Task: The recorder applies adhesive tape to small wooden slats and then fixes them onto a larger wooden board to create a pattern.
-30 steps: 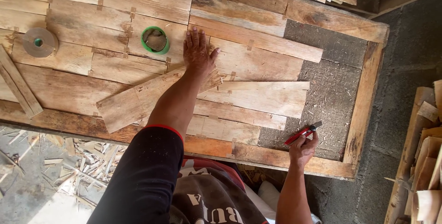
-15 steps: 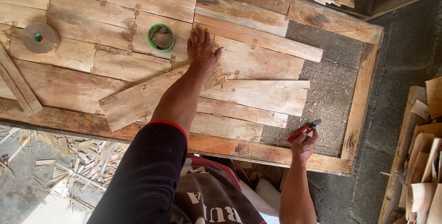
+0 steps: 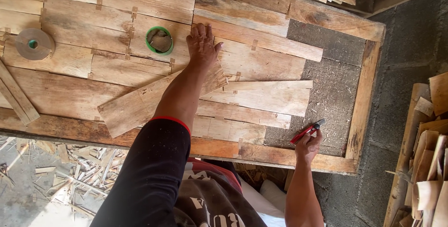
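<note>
Head view: the left hand [image 3: 201, 45] lies flat, fingers spread, on a loose slanted board [image 3: 154, 100] atop the plank worktop [image 3: 74, 91]. A green tape ring [image 3: 159, 40] sits just beside it. The right hand [image 3: 308, 145] grips a red cutter [image 3: 308, 131] at the worktop's near edge. A brown tape roll [image 3: 34, 44] lies well apart.

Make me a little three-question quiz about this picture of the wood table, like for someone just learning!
1. True or false: the left hand presses flat on the loose slanted wooden plank.
2. What does the right hand hold? A) round grey tape roll B) slim red cutter knife C) green ring
3. Fill in: the round green tape ring lies just to the ____ of the left hand in the picture.

Key:
1. True.
2. B, the slim red cutter knife.
3. Left; it lies close beside the hand's fingers.
</note>
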